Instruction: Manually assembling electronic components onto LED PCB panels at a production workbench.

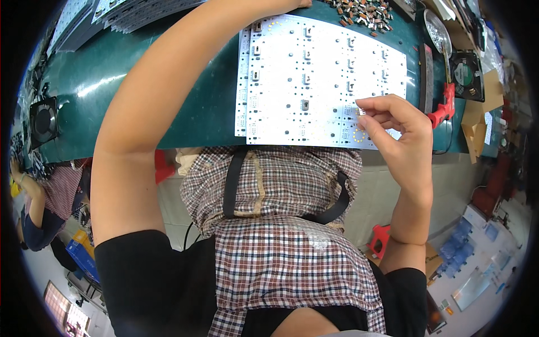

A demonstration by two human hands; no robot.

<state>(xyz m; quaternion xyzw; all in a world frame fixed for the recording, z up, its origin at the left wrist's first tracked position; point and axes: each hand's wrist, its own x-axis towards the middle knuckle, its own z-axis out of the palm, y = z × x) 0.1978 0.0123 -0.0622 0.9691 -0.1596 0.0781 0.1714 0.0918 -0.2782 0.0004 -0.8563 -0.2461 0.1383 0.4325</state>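
The right hand, at centre right of the frame, has its fingers curled narrow, thumb and forefinger pinching a small pale component just above the lower right corner of the white circuit panel. The panel lies flat on the green table in the upper middle of the frame, atop at least one more like it whose edge shows at the left. Several small dark parts are seated in its rows of holes.

The left arm reaches up across the frame to the top edge; the left hand is almost wholly cut off there, and its state cannot be told.

A heap of small brown and grey components sits at the top, just beyond the panel. A red-handled tool lies right of the panel. Small black fans stand at far left and upper right. Grey panel stacks occupy the upper left. A checked apron covers the lap below.
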